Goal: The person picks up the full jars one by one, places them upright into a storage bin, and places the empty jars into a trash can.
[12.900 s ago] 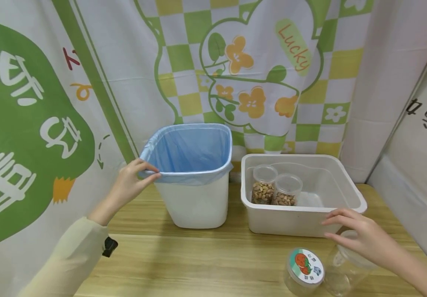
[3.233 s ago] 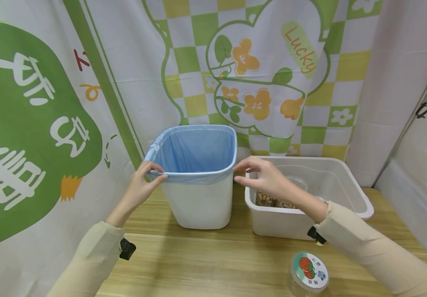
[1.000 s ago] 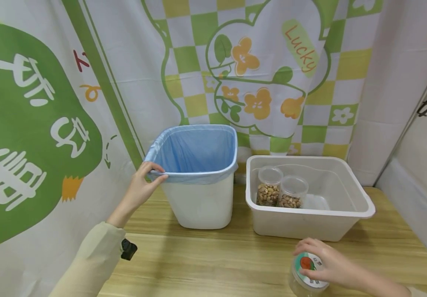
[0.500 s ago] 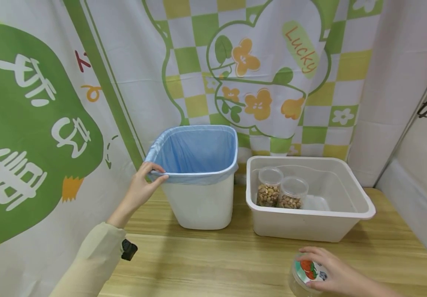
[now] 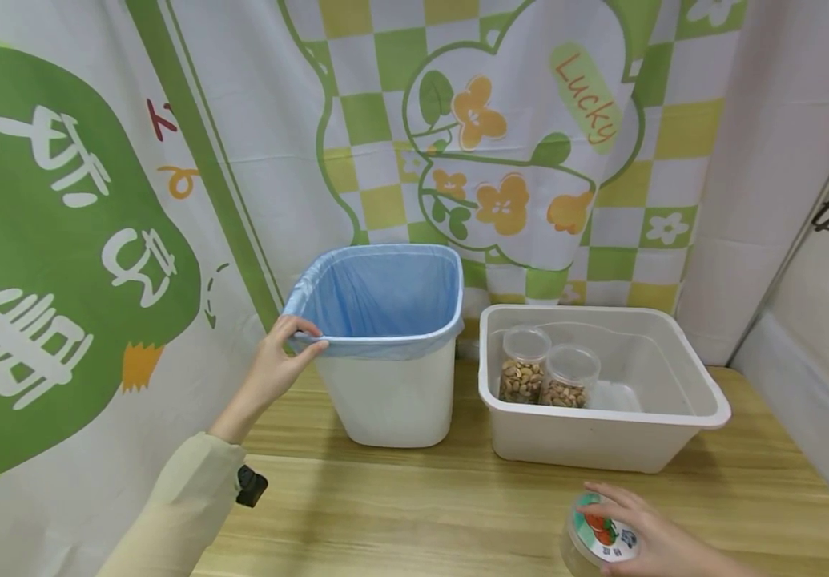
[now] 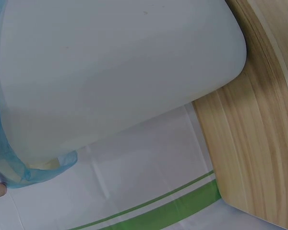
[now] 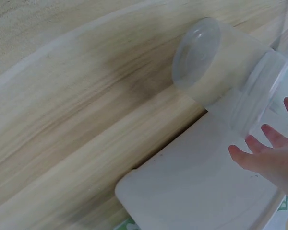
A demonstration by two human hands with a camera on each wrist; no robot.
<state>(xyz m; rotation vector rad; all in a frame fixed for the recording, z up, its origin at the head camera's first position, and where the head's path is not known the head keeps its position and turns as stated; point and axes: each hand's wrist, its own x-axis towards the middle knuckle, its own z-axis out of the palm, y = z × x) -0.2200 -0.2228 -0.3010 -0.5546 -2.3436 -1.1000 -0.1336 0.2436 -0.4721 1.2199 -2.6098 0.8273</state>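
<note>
With thumb and fingers, my left hand (image 5: 277, 361) pinches the front left of the rim of a white bin (image 5: 392, 409). A blue bag (image 5: 385, 288) lines the bin and folds over its rim. My right hand (image 5: 652, 537) is spread over the lid of a clear jar (image 5: 578, 553) that stands on the table near the front. The lid carries a tomato picture on a green and white label. In the right wrist view, the see-through jar (image 7: 225, 72) looks empty and the fingers (image 7: 247, 155) are straight, close beside its lid.
Right of the bin stands a white tub (image 5: 587, 437). Inside it, at the left, are a jar of nuts (image 5: 522, 377) and a second nut jar (image 5: 565, 393). All stand on a wooden table (image 5: 400, 513), with a patterned cloth (image 5: 501, 144) hanging behind.
An empty clear jar beside the lidded one has gone from the table. My right hand went to the bin's right rim, then back to the lidded jar. The left hand keeps its pinch.
</note>
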